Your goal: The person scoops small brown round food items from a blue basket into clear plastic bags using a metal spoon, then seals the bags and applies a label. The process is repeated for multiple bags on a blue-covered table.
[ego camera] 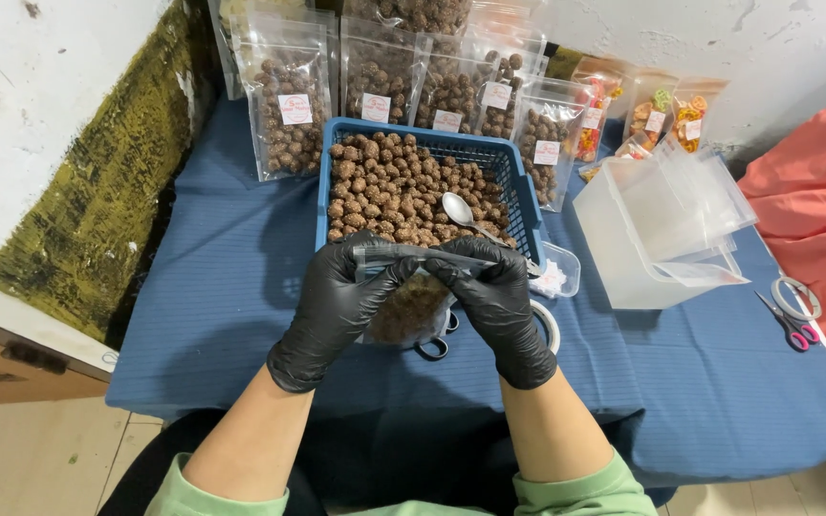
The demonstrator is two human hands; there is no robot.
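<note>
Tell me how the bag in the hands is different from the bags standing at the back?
The held bag is pinched along its top by both hands, left hand and right hand; the back bags stand untouched. Back bags show white labels; none shows on the held bag. Both are clear and hold brown balls.

gloves [336, 306]: black, thin rubbery film, faint sheen
pouch [411, 304]: clear glossy plastic
basket [524, 205]: blue moulded plastic lattice, matt
spoon [458, 208]: polished metal, shiny
balls [384, 186]: brown, rough and seeded
cloth [231, 287]: dark blue fabric on the table, fine ribbing, matt
tub [623, 258]: translucent frosted plastic
wall [31, 96]: white paint, flaking
</note>
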